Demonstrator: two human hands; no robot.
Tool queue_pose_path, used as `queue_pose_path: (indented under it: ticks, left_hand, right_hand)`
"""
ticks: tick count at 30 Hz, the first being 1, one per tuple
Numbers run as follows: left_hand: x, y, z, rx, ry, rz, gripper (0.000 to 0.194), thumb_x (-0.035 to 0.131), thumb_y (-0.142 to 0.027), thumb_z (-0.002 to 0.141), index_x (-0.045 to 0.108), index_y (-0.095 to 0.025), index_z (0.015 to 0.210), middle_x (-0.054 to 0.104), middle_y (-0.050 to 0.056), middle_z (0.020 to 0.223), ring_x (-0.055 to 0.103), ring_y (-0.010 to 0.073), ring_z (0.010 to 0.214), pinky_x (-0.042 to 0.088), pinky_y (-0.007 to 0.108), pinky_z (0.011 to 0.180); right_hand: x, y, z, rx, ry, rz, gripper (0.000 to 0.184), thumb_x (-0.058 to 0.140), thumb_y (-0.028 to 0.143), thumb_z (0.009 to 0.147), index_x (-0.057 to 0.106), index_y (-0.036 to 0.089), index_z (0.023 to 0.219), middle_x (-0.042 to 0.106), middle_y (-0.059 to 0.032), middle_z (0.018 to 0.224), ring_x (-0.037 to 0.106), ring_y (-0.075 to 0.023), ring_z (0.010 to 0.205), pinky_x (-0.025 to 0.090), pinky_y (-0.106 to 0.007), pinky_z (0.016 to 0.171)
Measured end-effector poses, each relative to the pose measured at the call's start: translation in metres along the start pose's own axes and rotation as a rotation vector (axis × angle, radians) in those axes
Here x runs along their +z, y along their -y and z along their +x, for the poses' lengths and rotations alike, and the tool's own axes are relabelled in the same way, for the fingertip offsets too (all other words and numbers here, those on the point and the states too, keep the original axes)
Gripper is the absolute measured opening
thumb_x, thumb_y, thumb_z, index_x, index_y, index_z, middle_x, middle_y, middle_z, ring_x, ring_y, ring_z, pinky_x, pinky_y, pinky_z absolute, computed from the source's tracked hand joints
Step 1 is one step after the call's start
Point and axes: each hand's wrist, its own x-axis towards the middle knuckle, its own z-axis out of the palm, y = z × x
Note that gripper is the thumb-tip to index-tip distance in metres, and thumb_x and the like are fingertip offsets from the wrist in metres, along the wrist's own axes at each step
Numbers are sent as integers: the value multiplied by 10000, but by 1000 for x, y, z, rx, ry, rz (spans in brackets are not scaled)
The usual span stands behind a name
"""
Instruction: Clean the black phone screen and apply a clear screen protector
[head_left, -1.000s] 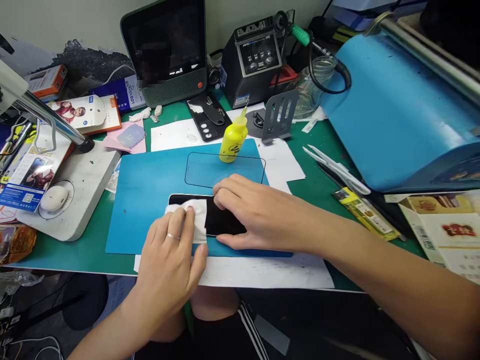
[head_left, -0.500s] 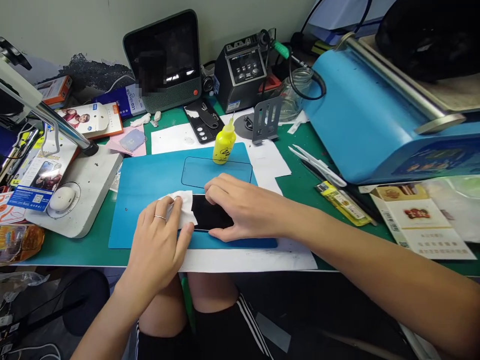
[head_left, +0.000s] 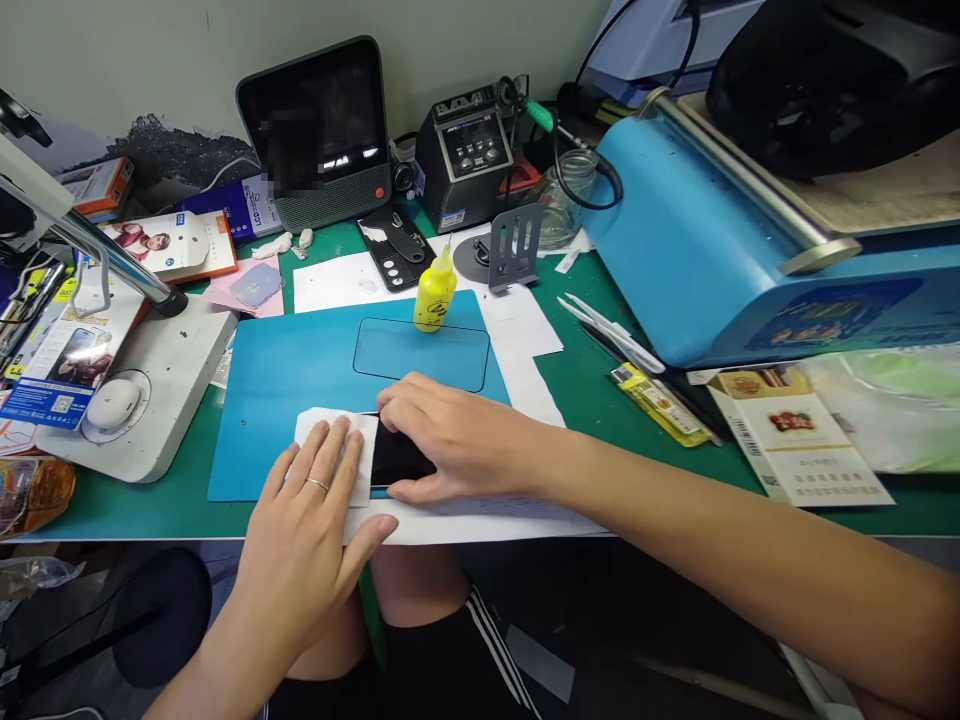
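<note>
A black-screened smartphone (head_left: 401,458) lies across the front of the blue mat (head_left: 262,370). My right hand (head_left: 450,435) grips its right part, with the fingers curled at the far edge and the thumb at the near edge. A white wipe (head_left: 363,440) covers the phone's left end. My left hand (head_left: 315,490) rests on this wipe, its fingers stretched out flat and its thumb held away to the side. Just behind the phone is a clear, black-bordered screen protector (head_left: 420,356). At its far edge stands a yellow dropper bottle (head_left: 435,295), upright.
A white-based lamp stand (head_left: 180,370) is at the left. Behind the mat are a phone back cover (head_left: 394,250), a grey stand (head_left: 514,250) and a soldering station (head_left: 465,155). Tweezers (head_left: 615,335) and a large blue machine (head_left: 675,240) occupy the right side.
The view has shifted. My left hand and the wipe have moved over the phone's left end, and the wipe is now spread flatter. My right hand keeps its grip on the phone.
</note>
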Motion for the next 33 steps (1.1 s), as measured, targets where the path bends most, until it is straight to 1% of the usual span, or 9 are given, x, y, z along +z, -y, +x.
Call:
queue_pose_path:
  ticks: [4,8,12,14,16,19,22,28,33]
  left_hand:
    - [9,2,2,-34,24,17,745,306,-563,1110,323,-29,1629,391,220,1679,402,363,1561,409,522,1209]
    - [14,-20,5,-7,20,-21,833,268,-650,1087,351,-9,1612,355,230,1694,353,383,1582,390,525,1218]
    - [22,-55,19,30,16,-65,888,244,-700,1066,375,-4,1602,389,225,1680,385,372,1568,374,503,1235]
    - [24,-62,22,41,12,-59,849,234,-660,1083,387,0,1594,406,224,1672,408,362,1555,374,493,1231]
    - [22,-55,17,54,7,-50,782,239,-604,1104,388,-15,1595,405,204,1678,399,342,1563,349,475,1243]
    - [16,-30,-2,25,2,-26,670,285,-492,1128,353,-41,1619,368,172,1706,335,311,1598,263,440,1281]
    - [12,-14,-15,14,10,-8,622,336,-433,1129,351,-64,1629,351,175,1714,309,322,1609,243,442,1286]
    - [16,-29,1,79,0,-109,558,359,-437,1127,454,-133,1585,395,137,1698,363,318,1587,322,459,1263]
    - [10,-11,-9,76,43,-162,509,361,-297,1122,427,-146,1603,383,102,1710,333,277,1604,246,439,1310]
  right_hand:
    - [-8,-5,-1,146,13,191,359,581,550,1008,524,200,1059,699,-126,1019,639,-252,901,529,-378,775]
    - [-14,-8,1,406,-86,347,263,327,410,1104,502,215,1090,744,-87,978,702,-216,838,506,-343,748]
    - [-13,-9,1,398,-104,353,286,336,395,1089,534,199,1153,763,-98,1012,737,-232,917,533,-355,802]
    - [-13,-9,0,385,-91,333,313,342,390,1086,556,190,1197,770,-105,1045,743,-237,957,543,-361,832]
    - [-13,-10,-1,365,-82,314,341,344,387,1087,576,179,1226,775,-106,1062,746,-235,964,548,-358,836]
    - [-14,-12,-2,313,-85,283,367,352,380,1093,599,161,1255,780,-104,1077,747,-231,964,553,-349,830]
    - [-14,-12,-2,290,-105,264,363,370,358,1097,609,154,1279,786,-105,1117,754,-226,990,562,-343,850]
    - [-11,-13,-4,295,-104,255,381,403,424,1095,619,172,1282,791,-90,1093,757,-222,964,553,-325,811]
    - [-12,-13,-3,326,-88,299,389,402,527,1080,614,201,1096,775,-81,990,741,-216,880,533,-312,738]
